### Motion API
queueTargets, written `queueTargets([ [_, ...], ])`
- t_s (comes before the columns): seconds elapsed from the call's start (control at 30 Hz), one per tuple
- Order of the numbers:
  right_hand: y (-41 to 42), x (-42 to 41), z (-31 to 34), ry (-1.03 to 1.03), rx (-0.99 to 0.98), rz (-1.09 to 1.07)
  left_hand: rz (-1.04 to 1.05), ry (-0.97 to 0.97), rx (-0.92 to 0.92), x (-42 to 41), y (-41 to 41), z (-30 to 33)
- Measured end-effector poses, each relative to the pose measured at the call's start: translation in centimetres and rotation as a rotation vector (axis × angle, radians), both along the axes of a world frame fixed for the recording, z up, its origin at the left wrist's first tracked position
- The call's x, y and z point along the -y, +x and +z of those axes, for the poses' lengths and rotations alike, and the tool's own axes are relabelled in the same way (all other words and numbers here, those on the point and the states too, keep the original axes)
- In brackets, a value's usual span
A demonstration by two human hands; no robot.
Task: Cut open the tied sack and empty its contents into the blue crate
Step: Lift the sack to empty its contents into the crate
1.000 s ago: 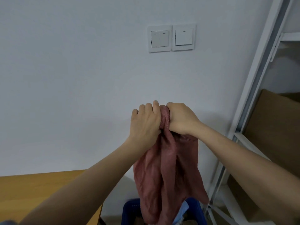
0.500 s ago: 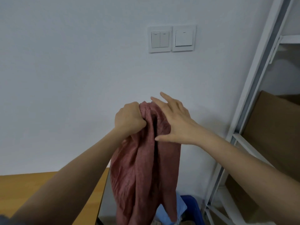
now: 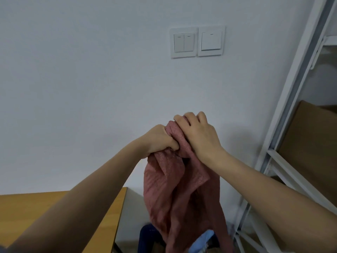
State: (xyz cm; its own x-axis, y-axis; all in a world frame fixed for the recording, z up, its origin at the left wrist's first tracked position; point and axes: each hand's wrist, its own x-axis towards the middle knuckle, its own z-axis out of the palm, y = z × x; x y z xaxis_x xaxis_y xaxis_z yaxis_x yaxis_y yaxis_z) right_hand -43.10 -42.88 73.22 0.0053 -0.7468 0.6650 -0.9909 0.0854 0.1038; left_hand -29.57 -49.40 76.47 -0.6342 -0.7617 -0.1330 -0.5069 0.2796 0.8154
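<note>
Both hands hold the sack up above the blue crate.

The left hand (image 3: 160,139) and right hand (image 3: 197,136) each clench the pink sack's (image 3: 180,196) top; it hangs limp over the blue crate (image 3: 145,238), seemingly emptied.

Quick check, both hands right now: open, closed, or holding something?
Left hand: closed, gripping the top of the red sack.
Right hand: fingers curled over the sack's top, gripping it.

Wooden table (image 3: 54,207) at lower left; white metal shelf (image 3: 284,161) at right holds cardboard box (image 3: 313,152).
</note>
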Motion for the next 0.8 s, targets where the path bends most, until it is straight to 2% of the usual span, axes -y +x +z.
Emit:
queueTargets([
  [0.07,-0.3,-0.4,0.3,0.131,0.071,-0.004,-0.012,-0.039,0.023,0.1,0.0,-0.2],
  [0.13,-0.7,-0.2,0.1,0.177,0.143,-0.018,-0.044,-0.125,0.041,0.1,-0.1,-0.2],
  [0.3,-2.7,0.6,-0.7,0.185,0.282,-0.101,-0.126,-0.690,0.343,-1.6,-1.1,-0.6],
  [0.4,-2.9,0.4,-0.2,0.160,0.269,-0.102,-0.065,-0.888,0.401,-1.8,-1.7,-2.1],
  [0.5,-2.7,0.2,0.4,0.170,0.290,-0.080,0.067,-1.019,0.411,-1.4,-2.1,-3.5],
  [0.6,-2.3,-0.2,0.9,0.208,0.341,-0.053,0.202,-1.166,0.329,-1.3,-2.5,-4.4],
  [0.7,-1.9,-0.7,1.2,0.277,0.394,-0.047,0.206,-1.207,0.241,-0.7,-2.2,-4.3],
  [0.8,-2.0,-0.9,1.2,0.362,0.490,0.013,0.141,-1.173,0.239,-0.5,-1.9,-4.1],
])
